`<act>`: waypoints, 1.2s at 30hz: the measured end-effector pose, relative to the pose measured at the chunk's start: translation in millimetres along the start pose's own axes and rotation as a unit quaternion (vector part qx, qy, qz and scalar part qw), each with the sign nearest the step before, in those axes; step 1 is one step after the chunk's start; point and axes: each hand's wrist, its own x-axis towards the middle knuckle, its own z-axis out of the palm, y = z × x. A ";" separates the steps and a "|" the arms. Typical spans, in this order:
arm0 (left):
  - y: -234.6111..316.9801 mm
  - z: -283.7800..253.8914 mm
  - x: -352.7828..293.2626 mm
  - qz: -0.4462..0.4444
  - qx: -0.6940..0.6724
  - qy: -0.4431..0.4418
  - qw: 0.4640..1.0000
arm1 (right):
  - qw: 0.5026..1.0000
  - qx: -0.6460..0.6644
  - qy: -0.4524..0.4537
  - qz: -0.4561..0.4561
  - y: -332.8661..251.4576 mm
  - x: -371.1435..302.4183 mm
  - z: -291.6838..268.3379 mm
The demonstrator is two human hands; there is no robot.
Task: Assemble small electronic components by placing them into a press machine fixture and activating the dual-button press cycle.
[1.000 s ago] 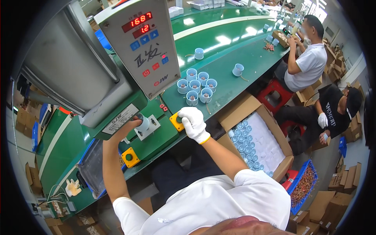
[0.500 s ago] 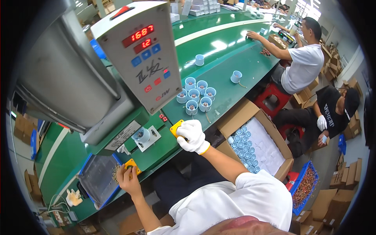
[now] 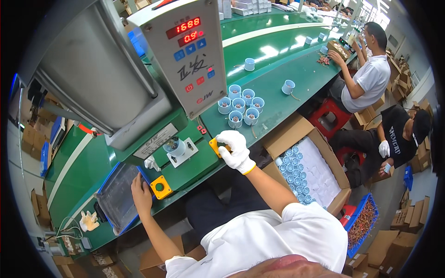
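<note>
My bare left hand [image 3: 141, 191] has its fingers stretched out over the near rim of a blue-edged tray [image 3: 121, 198], just left of a yellow button box [image 3: 160, 187] with a green button. My right hand [image 3: 236, 151], in a white glove, is at a second yellow button box [image 3: 214, 147] and partly covers it. Its thumb and fingers are curled but apart, holding nothing. Between the two boxes, a light blue cup-shaped part [image 3: 174, 147] sits on a white plate [image 3: 182, 156] under the press [image 3: 99, 60].
Several light blue cups [image 3: 237, 104] with wires stand right of the press's control panel [image 3: 190, 60]. A cardboard box [image 3: 291, 134] of blue cups lies beside my right arm. A blue crate [image 3: 361, 224] holds small parts. Co-workers [image 3: 368, 76] sit farther right.
My left hand has left its button box and moved left to the tray, uncovering the green button. My right hand has lifted slightly at its box. The panel's red digits have changed.
</note>
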 end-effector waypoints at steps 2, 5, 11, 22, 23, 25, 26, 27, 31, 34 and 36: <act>-18.1 1.9 -1.7 -0.009 0.026 0.033 0.999 | 1.000 -0.011 -0.008 0.002 0.2 0.3 -0.9; -16.7 3.5 0.6 0.008 0.115 -0.022 0.993 | 1.000 -0.020 -0.001 -0.003 -0.2 -0.7 -0.9; -6.3 -0.6 -0.7 -0.012 0.075 -0.012 0.997 | 1.000 -0.008 0.009 0.001 -3.3 -1.1 1.5; -19.1 2.9 7.4 0.044 0.050 0.027 0.997 | 0.999 -0.014 0.026 0.025 -2.7 -3.1 4.2; -19.9 3.9 8.5 0.053 0.049 0.033 0.997 | 0.999 -0.018 0.028 0.032 -5.0 -2.8 3.6; -21.6 5.6 9.6 0.077 0.057 0.046 0.994 | 0.993 -0.101 -0.018 0.056 -19.5 7.0 2.0; -19.5 6.5 6.2 0.081 0.057 0.062 0.993 | 0.986 -0.134 -0.043 0.087 -29.7 14.7 2.8; -23.6 6.5 5.3 0.066 0.046 0.056 0.995 | 0.977 -0.166 -0.069 0.117 -49.0 24.5 4.9; -13.1 3.3 3.6 0.033 0.055 0.050 0.997 | 0.990 -0.039 -0.009 0.137 -110.3 39.2 33.4; -12.8 3.1 1.4 0.037 0.070 0.065 0.995 | 0.963 0.010 -0.143 0.229 -142.2 60.1 49.3; -11.7 1.6 2.3 0.032 0.069 0.064 0.995 | 0.967 0.023 -0.122 0.223 -129.4 55.1 73.1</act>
